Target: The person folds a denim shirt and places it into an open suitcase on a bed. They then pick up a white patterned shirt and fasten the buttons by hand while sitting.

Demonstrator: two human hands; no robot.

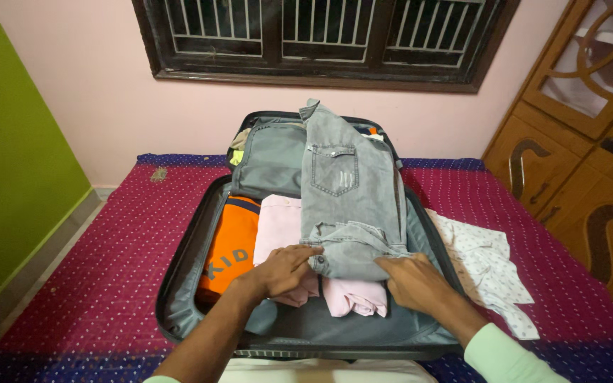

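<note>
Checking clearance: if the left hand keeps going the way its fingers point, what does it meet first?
The left hand points right, along the near hem of the folded grey denim jeans it already touches. Straight on, it would likely first meet more bunched denim, then the right hand gripping the same hem; depth is hard to judge.

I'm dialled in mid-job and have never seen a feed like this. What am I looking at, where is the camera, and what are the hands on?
There is no machine here: a person works with two bare hands. The single picture comes from a camera on their head, looking down. An open suitcase lies on a maroon dotted bedspread. Inside are an orange garment, pink clothes and grey jeans laid on top, reaching up over the lid. The left hand and right hand both grip the jeans' near end. A white dotted garment lies on the bedspread to the right of the suitcase.
</note>
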